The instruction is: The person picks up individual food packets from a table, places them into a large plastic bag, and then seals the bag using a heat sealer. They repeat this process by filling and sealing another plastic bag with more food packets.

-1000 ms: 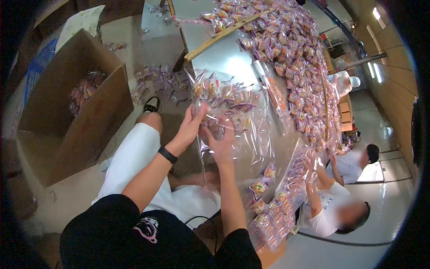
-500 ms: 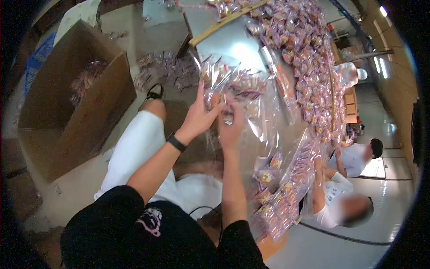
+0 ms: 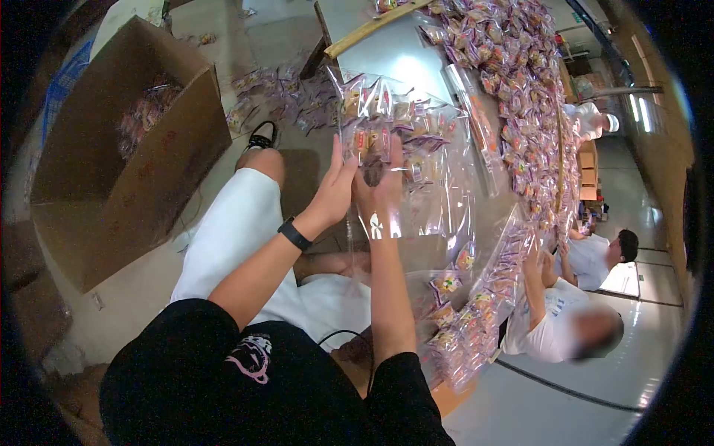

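Note:
In front of me is a large clear plastic bag [image 3: 428,215] with several small wrapped snack packets [image 3: 375,104] at its far end. My left hand [image 3: 333,195] grips the bag's left side, its fingers pointing away from me. My right hand [image 3: 379,197] is beside it, with plastic film shining over the wrist, so it appears to be inside the bag. Its fingers are around a few snack packets [image 3: 372,141] with red and yellow print. The fingertips are partly hidden by packets and glare.
A cardboard box [image 3: 163,163] with packets inside stands at left. Loose packets [image 3: 286,93] lie on the floor. The table holds a packet heap [image 3: 513,89], a wooden strip [image 3: 375,28], a flat stack of plastic bags [image 3: 472,126] and a filled bag [image 3: 483,312]. Co-workers sit at right.
My right hand has moved slightly away from me, deeper over the bag, and the packets at its fingers show more plainly. My left hand stays at the bag's left side.

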`<state>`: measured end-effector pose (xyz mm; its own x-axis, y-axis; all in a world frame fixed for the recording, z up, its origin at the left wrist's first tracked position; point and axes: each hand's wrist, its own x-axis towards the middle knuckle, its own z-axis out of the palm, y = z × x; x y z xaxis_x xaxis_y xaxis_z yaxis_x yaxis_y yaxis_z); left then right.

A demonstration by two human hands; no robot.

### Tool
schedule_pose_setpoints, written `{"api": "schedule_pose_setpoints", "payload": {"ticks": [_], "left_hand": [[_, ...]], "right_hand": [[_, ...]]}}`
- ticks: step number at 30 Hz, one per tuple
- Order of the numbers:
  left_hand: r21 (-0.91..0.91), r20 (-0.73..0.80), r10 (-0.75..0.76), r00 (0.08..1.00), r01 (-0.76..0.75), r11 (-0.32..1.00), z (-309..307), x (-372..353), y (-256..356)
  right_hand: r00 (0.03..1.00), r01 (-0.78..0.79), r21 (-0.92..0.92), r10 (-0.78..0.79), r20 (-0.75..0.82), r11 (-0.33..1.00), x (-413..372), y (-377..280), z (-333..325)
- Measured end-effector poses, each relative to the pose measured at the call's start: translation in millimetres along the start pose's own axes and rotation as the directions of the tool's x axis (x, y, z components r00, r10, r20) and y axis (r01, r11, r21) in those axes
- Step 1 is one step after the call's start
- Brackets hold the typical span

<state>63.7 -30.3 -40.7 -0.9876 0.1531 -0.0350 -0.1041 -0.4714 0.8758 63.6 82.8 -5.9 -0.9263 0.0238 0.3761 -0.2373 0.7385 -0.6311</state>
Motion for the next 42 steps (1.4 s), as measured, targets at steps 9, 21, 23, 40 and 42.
{"api": "schedule_pose_setpoints", "payload": {"ticks": [9, 21, 23, 40, 42], "left_hand": [[-0.174, -0.021, -0.146, 0.989, 0.140, 0.975, -2, -29, 26], [-0.148, 0.028, -0.035, 0.999, 0.039, 0.988, -11, -29, 2], [-0.144, 0.041, -0.026, 0.999, 0.032, 0.989, -11, -28, 2], [-0.202, 0.071, -0.121, 0.990, 0.133, 0.970, -24, -24, -3], [-0.190, 0.061, -0.103, 0.993, 0.113, 0.975, -22, -27, 3]], "right_hand": [[0.963, 0.137, -0.349, -0.208, -0.173, 0.927, -25, 41, -43], [0.909, -0.311, 0.104, 0.327, -0.258, 0.945, -16, 0, -41], [0.940, -0.230, 0.064, 0.239, -0.243, 0.971, -13, 1, -33], [0.982, 0.151, -0.143, -0.165, -0.093, 0.978, -18, 7, -2], [0.993, 0.043, -0.189, -0.063, -0.098, 0.981, -14, 2, 1]]}}
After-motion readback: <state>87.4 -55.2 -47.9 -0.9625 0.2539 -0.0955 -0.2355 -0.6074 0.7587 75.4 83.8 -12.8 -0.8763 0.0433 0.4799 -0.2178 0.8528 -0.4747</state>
